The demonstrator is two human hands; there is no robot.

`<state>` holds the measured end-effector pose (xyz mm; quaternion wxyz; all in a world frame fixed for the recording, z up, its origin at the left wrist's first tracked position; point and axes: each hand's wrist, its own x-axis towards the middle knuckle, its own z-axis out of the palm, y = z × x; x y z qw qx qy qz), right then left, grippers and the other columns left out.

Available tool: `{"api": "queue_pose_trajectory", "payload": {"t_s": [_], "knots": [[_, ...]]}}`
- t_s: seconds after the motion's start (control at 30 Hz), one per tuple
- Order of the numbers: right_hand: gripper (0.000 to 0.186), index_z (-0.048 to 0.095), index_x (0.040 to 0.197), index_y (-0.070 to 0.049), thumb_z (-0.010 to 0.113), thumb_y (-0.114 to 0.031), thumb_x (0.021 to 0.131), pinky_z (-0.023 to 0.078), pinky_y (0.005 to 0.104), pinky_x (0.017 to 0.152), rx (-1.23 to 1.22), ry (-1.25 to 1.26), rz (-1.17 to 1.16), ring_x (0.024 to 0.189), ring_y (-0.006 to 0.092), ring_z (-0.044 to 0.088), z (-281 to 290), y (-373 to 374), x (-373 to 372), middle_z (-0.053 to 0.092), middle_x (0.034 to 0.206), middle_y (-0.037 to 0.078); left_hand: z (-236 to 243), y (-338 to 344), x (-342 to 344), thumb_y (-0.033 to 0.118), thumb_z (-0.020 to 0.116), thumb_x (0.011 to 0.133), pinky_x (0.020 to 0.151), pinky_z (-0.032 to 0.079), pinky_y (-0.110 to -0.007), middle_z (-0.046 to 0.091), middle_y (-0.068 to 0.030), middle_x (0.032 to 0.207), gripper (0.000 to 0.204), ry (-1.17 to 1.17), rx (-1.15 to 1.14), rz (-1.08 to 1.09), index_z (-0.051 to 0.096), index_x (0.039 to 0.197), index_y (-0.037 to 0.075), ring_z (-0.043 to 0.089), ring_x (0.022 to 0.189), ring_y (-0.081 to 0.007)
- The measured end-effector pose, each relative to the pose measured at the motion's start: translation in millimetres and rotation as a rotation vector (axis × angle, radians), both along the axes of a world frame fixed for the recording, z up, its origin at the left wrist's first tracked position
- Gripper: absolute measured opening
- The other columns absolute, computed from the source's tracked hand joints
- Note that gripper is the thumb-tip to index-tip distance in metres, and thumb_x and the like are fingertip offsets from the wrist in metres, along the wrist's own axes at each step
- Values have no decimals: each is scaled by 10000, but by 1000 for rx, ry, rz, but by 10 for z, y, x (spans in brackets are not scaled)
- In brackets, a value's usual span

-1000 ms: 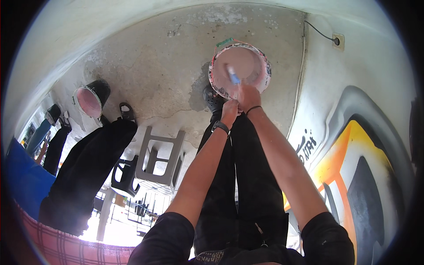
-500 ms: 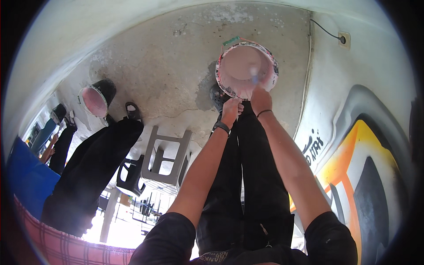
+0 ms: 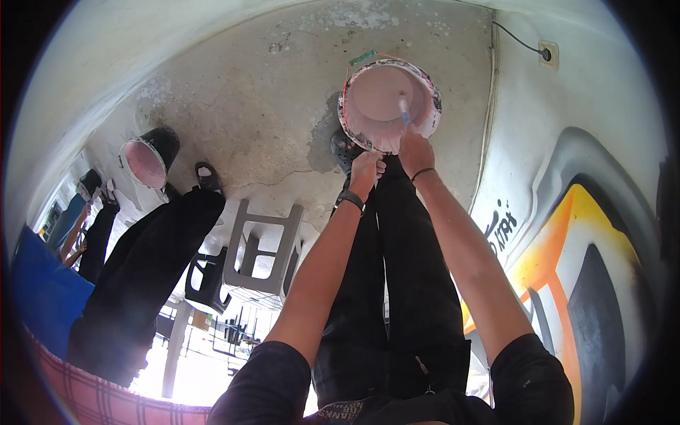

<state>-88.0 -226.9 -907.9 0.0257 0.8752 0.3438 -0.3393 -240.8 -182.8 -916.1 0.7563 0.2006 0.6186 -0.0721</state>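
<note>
A paint-smeared bucket (image 3: 348, 132) with thick pale pink paint (image 3: 379, 92) inside stands on the floor ahead of me. My right hand (image 3: 416, 152) is closed around a slim whitish-and-blue stick-like tool (image 3: 404, 112), whose far end reaches over the paint inside the bucket. Whether its tip touches the paint, I cannot tell. My left hand (image 3: 367, 172) is at the bucket's near rim with its fingers curled in. What it grips, if anything, is hidden.
To the left, a dark bucket with pink inside (image 3: 146, 161) tilts beside another person's black-trousered legs (image 3: 152, 248). A grey plastic stool (image 3: 262, 219) stands between us. A painted wall (image 3: 559, 283) rises at right, with a plugged cable (image 3: 520, 41) farther off.
The slim tool has shifted within the bucket and shows more plainly, its far end now farther from me. Both hands stay by the bucket's near side. The whole view has shifted slightly.
</note>
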Motion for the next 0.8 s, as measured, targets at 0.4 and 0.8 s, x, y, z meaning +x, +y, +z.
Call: {"api": "queue_pose_trajectory", "payload": {"t_s": [0.4, 0.8], "knots": [[329, 550, 1207, -52, 499, -102, 886, 570, 411, 624, -50, -54, 330, 716, 316, 695, 46, 66, 119, 676, 795, 161, -51, -104, -23, 319, 536, 933, 669, 500, -302, 648, -42, 798, 254, 1, 5, 16, 612, 928, 76, 614, 714, -142], [163, 608, 1028, -78, 508, -134, 912, 566, 381, 595, 14, -127, 511, 742, 298, 695, 172, 329, 540, 653, 802, 153, -57, -97, -45, 319, 540, 931, 684, 496, -295, 649, -42, 795, 255, 12, 7, 21, 618, 939, 76, 614, 721, -145]]}}
